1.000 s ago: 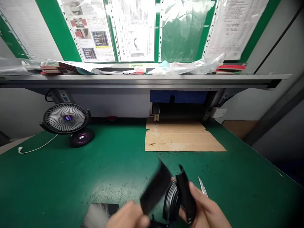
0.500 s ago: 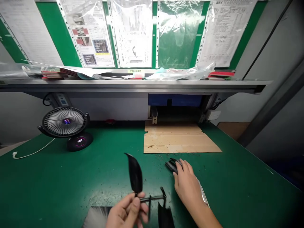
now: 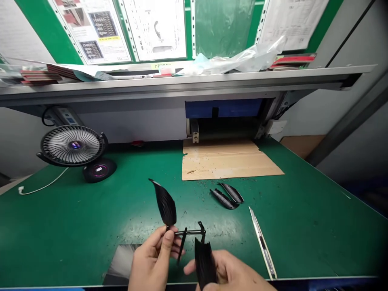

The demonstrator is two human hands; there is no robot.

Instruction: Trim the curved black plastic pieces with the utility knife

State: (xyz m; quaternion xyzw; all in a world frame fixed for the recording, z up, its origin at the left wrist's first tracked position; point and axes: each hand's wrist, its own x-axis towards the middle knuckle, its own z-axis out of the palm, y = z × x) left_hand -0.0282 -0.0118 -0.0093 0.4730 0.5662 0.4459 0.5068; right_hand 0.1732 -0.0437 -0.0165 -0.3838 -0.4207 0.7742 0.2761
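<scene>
On the green bench (image 3: pixel 75 218), seen from the head camera, lie one cardboard sheet (image 3: pixel 227 163), one fan (image 3: pixel 72 146) on its round base at far left, one knife (image 3: pixel 262 243) and two loose black blades (image 3: pixel 228 195), side by side between the cardboard and the knife. Above the bench runs one metal shelf (image 3: pixel 182 85) carrying plastic bags and stacked papers; behind it hang four sleeved sheets on a green board. A white cable trails from the fan base toward the left edge. A grey reflective plate (image 3: pixel 121 264) lies at the near edge, partly hidden by the left hand.

Two hands appear at the bottom edge, both the wearer's own. Between them is one black moulded sprue (image 3: pixel 189 233), a thin frame of rods with two blades attached. The upper blade (image 3: pixel 165 204) stands upright above the left hand (image 3: pixel 151 262), whose thumb and forefinger pinch the frame just below that blade's base; the remaining fingers curl beneath. The lower blade (image 3: pixel 204 262) hangs from the right end of the frame and rests against the right hand (image 3: pixel 230 275), whose fingers close loosely about its lower part; its tip is cut off by the picture's edge. The knife lies just right of the right hand, not touching it. The loose blades lie well apart from both hands. Dark specks dot the bench around the sprue.
</scene>
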